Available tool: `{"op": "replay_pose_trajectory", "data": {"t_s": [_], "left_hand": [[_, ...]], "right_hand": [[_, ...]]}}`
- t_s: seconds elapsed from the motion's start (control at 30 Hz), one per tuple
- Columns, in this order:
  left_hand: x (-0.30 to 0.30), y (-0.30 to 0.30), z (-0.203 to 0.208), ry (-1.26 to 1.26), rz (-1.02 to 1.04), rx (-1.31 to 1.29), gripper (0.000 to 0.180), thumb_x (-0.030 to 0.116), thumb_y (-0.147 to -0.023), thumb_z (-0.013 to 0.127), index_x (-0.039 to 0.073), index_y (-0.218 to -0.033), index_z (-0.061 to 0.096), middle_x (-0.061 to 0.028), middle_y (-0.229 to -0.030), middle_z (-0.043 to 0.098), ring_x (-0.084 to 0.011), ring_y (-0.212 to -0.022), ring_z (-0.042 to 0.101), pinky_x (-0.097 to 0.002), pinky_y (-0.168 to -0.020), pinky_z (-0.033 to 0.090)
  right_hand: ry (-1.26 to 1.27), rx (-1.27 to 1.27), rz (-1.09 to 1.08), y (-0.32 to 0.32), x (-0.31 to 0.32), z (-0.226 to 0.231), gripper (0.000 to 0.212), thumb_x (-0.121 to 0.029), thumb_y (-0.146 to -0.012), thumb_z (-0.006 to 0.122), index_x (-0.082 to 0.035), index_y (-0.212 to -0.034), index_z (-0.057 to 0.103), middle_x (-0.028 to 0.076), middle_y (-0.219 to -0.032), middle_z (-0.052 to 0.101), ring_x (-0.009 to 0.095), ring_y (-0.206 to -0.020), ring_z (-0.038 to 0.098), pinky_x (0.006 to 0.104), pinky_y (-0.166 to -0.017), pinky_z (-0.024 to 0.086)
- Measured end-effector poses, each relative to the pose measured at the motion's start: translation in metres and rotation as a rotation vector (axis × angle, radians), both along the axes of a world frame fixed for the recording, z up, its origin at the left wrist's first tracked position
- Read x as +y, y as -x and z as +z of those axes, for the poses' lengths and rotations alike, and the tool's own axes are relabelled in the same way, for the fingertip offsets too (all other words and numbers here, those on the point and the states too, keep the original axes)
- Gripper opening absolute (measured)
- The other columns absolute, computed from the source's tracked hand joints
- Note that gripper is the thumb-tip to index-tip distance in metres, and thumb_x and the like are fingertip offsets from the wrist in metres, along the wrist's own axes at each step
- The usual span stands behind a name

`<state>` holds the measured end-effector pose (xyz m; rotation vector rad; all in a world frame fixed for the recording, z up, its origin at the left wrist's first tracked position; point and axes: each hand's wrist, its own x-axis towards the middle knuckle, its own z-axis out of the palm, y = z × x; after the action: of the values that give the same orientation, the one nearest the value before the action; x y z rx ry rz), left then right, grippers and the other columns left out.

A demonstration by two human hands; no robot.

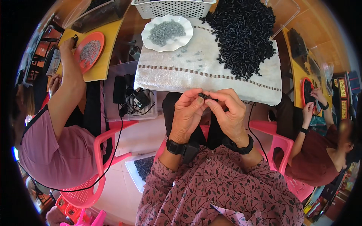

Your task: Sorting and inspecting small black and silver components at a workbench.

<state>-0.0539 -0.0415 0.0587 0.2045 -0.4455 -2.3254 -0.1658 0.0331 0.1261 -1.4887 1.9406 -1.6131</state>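
Just off the near edge of the cloth-covered table, my two hands meet over my lap. Between the fingertips is a small black cylindrical piece (203, 96). My left hand (188, 111) pinches it from the left with thumb and forefinger. From the other side my right hand (229, 113) closes on it too; whether a second small part sits in those fingers is hidden. Beyond them a large heap of black cylindrical pieces (245, 35) covers the table's right side. On its left stands a white scalloped plate (148, 40) of small clear parts, with several more loose on the white cloth (166, 77).
A white perforated basket (173, 8) stands at the back. Under the table's left side, a clear bin (151, 113) holds black cables and adapters. A tray of black pieces (143, 167) lies on the floor. People work at yellow tables left and right, one beside a red plate (101, 40).
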Motion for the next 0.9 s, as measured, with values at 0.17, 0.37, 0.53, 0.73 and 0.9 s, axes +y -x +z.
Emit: {"op": "replay_pose_trajectory", "data": {"t_s": [0.17, 0.37, 0.53, 0.73, 0.9], "left_hand": [[0.0014, 0.001, 0.0018, 0.023, 0.012, 0.027, 0.024, -0.001, -0.096, 0.058, 0.005, -0.119, 0.063, -0.0104, -0.116, 0.067, -0.0189, -0.109, 0.063, -0.0352, -0.096, 0.05], [0.0019, 0.0008, -0.0012, 0.035, 0.006, -0.005, 0.028, -0.001, -0.094, 0.059, 0.006, -0.121, 0.064, -0.0127, -0.119, 0.066, -0.0225, -0.112, 0.061, -0.0392, -0.099, 0.048], [0.0026, 0.0011, 0.0023, 0.045, 0.003, 0.011, 0.026, -0.001, -0.095, 0.059, 0.005, -0.121, 0.063, -0.0123, -0.12, 0.065, -0.0213, -0.112, 0.061, -0.0379, -0.098, 0.049], [0.0031, 0.0005, 0.0057, 0.05, -0.005, 0.005, 0.025, 0.0, -0.096, 0.059, 0.004, -0.12, 0.063, -0.0115, -0.119, 0.066, -0.0196, -0.11, 0.061, -0.0363, -0.096, 0.05], [0.0026, 0.0, 0.005, 0.046, -0.018, 0.009, 0.024, 0.001, -0.096, 0.059, 0.004, -0.119, 0.063, -0.0106, -0.116, 0.066, -0.0191, -0.109, 0.061, -0.0358, -0.095, 0.049]], "right_hand": [[0.043, 0.1, 0.005, 0.0018, 0.0008, -0.0026, 0.019, 0.004, -0.083, 0.074, 0.002, -0.101, 0.069, 0.009, -0.095, 0.065, 0.011, -0.067, 0.064, 0.0228, -0.056, 0.051], [0.007, 0.071, -0.01, -0.0011, 0.0028, 0.0016, 0.021, 0.005, -0.082, 0.074, 0.002, -0.102, 0.068, 0.01, -0.095, 0.065, 0.011, -0.067, 0.063, 0.0227, -0.056, 0.051], [0.028, 0.083, -0.023, -0.0012, 0.0022, 0.0023, 0.02, 0.004, -0.081, 0.075, 0.001, -0.099, 0.068, 0.008, -0.094, 0.065, 0.01, -0.066, 0.061, 0.0224, -0.056, 0.048], [0.027, 0.066, -0.024, -0.0024, 0.0039, 0.0039, 0.018, 0.005, -0.08, 0.076, 0.0, -0.096, 0.068, 0.008, -0.092, 0.065, 0.01, -0.068, 0.06, 0.0225, -0.058, 0.047], [0.028, 0.049, -0.017, -0.0033, 0.0044, 0.0021, 0.018, 0.005, -0.08, 0.076, 0.0, -0.095, 0.067, 0.008, -0.092, 0.064, 0.01, -0.069, 0.06, 0.0224, -0.058, 0.048]]}}
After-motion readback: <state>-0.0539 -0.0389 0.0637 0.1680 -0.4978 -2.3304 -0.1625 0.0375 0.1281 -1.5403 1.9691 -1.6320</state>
